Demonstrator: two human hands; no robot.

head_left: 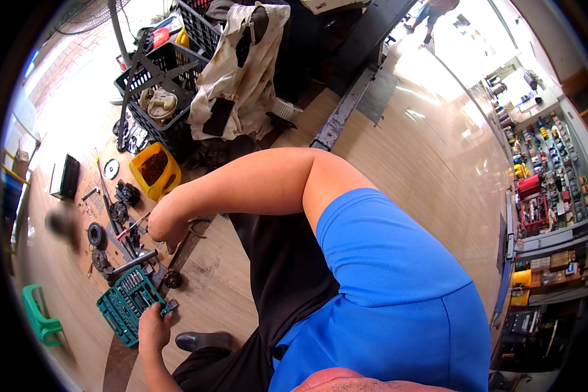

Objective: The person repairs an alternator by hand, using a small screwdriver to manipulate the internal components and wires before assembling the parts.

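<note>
Head view, left hand: The left hand point(153, 328) was at the near edge of the open green socket case point(114, 310), thumb apart from the fingers; whether it gripped anything, I cannot tell.
Right hand: The right hand point(165, 225) reached down beside a red-handled screwdriver point(125, 234); its fingers were hidden, so I cannot tell whether it held that tool.
Socket case: It lay open on the floor, pieces in moulded slots, probably so each size stayed sorted and within reach.
Metal bar: A silver bar point(136, 262) lay just beyond the case, between both hands.
Loose parts: A black ring point(95, 234) and dark pieces were spread on a brown sheet point(115, 253), perhaps to spare the floor.
Yellow container: The cut-open yellow container point(170, 183) stood beyond the right hand, presumably keeping its dark contents together.
</note>
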